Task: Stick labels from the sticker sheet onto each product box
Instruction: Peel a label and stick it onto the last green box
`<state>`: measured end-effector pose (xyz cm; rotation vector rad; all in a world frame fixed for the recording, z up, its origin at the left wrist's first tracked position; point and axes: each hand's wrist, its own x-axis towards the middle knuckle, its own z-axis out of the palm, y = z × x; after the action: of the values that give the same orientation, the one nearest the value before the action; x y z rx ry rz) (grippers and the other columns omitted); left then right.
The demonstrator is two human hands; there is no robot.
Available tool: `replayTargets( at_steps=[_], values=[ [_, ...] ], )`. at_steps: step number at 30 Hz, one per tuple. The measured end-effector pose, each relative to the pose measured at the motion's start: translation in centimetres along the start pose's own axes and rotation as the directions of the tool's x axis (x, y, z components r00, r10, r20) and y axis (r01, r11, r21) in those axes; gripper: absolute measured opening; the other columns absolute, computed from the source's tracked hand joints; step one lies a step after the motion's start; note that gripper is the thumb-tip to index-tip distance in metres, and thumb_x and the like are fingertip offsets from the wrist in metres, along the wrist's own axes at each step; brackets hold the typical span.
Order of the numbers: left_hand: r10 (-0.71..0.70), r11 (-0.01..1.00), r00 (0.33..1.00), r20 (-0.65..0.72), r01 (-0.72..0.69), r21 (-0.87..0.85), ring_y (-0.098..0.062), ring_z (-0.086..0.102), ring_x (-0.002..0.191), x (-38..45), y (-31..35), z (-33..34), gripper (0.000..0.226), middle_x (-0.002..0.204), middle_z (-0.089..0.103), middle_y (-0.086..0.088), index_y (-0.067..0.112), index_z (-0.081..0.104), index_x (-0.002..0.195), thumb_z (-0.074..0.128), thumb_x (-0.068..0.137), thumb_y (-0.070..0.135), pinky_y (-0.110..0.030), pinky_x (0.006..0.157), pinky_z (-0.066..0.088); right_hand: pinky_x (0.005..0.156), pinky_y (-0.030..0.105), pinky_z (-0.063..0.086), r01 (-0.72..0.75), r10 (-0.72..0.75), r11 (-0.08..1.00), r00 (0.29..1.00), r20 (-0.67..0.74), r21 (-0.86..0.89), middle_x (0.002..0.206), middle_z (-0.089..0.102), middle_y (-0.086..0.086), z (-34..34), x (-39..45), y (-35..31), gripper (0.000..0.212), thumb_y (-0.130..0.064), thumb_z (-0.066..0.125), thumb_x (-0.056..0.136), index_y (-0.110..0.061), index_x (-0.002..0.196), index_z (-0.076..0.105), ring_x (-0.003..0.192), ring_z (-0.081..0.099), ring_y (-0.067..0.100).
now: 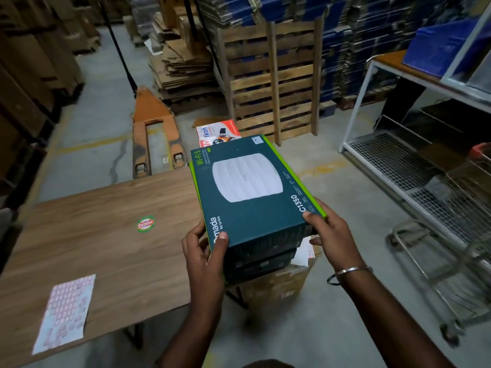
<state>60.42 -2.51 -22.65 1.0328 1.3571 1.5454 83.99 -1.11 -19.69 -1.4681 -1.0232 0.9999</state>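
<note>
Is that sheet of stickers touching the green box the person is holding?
Apart. The head view shows the sticker sheet lying at the table's near left corner, bare wood between it and the box held in both hands.

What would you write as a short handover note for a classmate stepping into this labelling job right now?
Left hand and right hand each grip a near corner of the top dark green router box, which sits on more boxes stacked over a cardboard carton beside the wooden table. The sticker sheet lies on the table's near left, some labels already gone. No fresh label is visible on this box. Left: bring the box to the table, stick a label, repeat.
</note>
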Motion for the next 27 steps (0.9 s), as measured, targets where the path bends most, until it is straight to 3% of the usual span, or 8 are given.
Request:
replayTargets(
  at_steps=[3,8,12,15,17,19,23,27],
  values=[
    [0.028,0.999,0.999,0.032,-0.029,0.022,-0.012,0.060,0.130,-0.3,-0.2,0.0,0.056,0.143,0.058,0.004,0.035,0.059,0.138,0.069,0.086,0.055,-0.049,0.112,0.049,0.082,0.015,0.051,0.065,-0.064,0.993,0.998,0.017,-0.101,0.122,0.070,-0.021,-0.4,0.4,0.5,0.043,-0.038,0.060,0.103,-0.046,0.145,0.053,0.112,0.065,-0.001],
    [0.059,0.996,0.995,0.084,-0.064,0.058,-0.004,0.053,0.137,-0.2,-0.2,0.1,0.067,0.147,0.055,0.015,0.036,0.051,0.151,0.066,0.089,0.056,-0.042,0.116,0.045,0.073,-0.003,0.042,0.148,-0.138,0.967,0.988,0.064,-0.205,0.123,0.067,-0.022,-0.4,1.5,-0.1,0.047,-0.050,0.056,0.102,-0.040,0.147,0.050,0.105,0.057,-0.019],
    [0.034,0.997,0.998,0.059,-0.038,0.071,-0.003,0.052,0.138,0.4,-0.6,0.2,0.070,0.151,0.053,0.015,0.039,0.050,0.152,0.065,0.087,0.061,-0.046,0.119,0.043,0.069,0.004,0.048,0.206,-0.181,0.940,0.977,0.113,-0.274,0.107,0.069,-0.025,-0.1,3.0,0.2,0.048,-0.052,0.055,0.102,-0.042,0.148,0.048,0.086,0.065,-0.009],
    [0.001,0.996,0.999,0.040,-0.004,0.086,-0.004,0.051,0.139,0.8,-1.4,-0.2,0.071,0.151,0.053,0.016,0.041,0.049,0.152,0.065,0.087,0.062,-0.048,0.120,0.041,0.092,0.036,0.057,0.222,-0.187,0.923,0.973,0.137,-0.313,0.112,0.073,-0.016,0.3,3.5,1.9,0.055,-0.071,0.050,0.096,-0.053,0.148,0.042,0.108,0.066,0.021],
    [-0.005,0.994,0.997,0.077,-0.003,0.108,-0.009,0.049,0.143,0.9,-1.9,-0.5,0.067,0.154,0.052,0.014,0.043,0.047,0.153,0.064,0.090,0.061,-0.052,0.121,0.039,0.102,0.046,0.053,0.236,-0.199,0.922,0.969,0.145,-0.306,0.121,0.070,-0.020,0.4,3.5,2.9,0.057,-0.075,0.047,0.094,-0.057,0.147,0.040,0.119,0.061,0.024],
    [0.004,0.992,0.991,0.133,-0.021,0.128,-0.013,0.047,0.146,0.5,-2.0,-0.7,0.064,0.156,0.051,0.010,0.041,0.043,0.155,0.063,0.095,0.055,-0.053,0.122,0.037,0.103,0.042,0.053,0.239,-0.206,0.932,0.968,0.144,-0.273,0.127,0.067,-0.017,0.5,3.4,3.2,0.054,-0.070,0.050,0.097,-0.054,0.148,0.042,0.123,0.060,0.016],
    [-0.013,0.993,0.980,0.199,-0.010,0.115,-0.006,0.047,0.145,-0.2,-1.6,-0.9,0.065,0.154,0.053,0.015,0.035,0.033,0.161,0.060,0.102,0.037,-0.046,0.124,0.034,0.088,0.011,0.048,0.240,-0.212,0.948,0.966,0.146,-0.210,0.129,0.063,-0.016,0.8,3.2,3.2,0.049,-0.054,0.054,0.101,-0.046,0.148,0.046,0.117,0.060,-0.003],
    [-0.035,0.987,0.981,0.189,0.004,0.159,-0.005,0.047,0.145,-0.2,-1.9,-1.2,0.069,0.154,0.053,0.017,0.038,0.032,0.161,0.060,0.099,0.048,-0.047,0.125,0.034,0.095,0.020,0.049,0.190,-0.172,0.961,0.980,0.105,-0.203,0.126,0.056,-0.002,0.8,3.4,4.2,0.054,-0.061,0.055,0.098,-0.051,0.150,0.044,0.116,0.060,0.012]
  ],
)
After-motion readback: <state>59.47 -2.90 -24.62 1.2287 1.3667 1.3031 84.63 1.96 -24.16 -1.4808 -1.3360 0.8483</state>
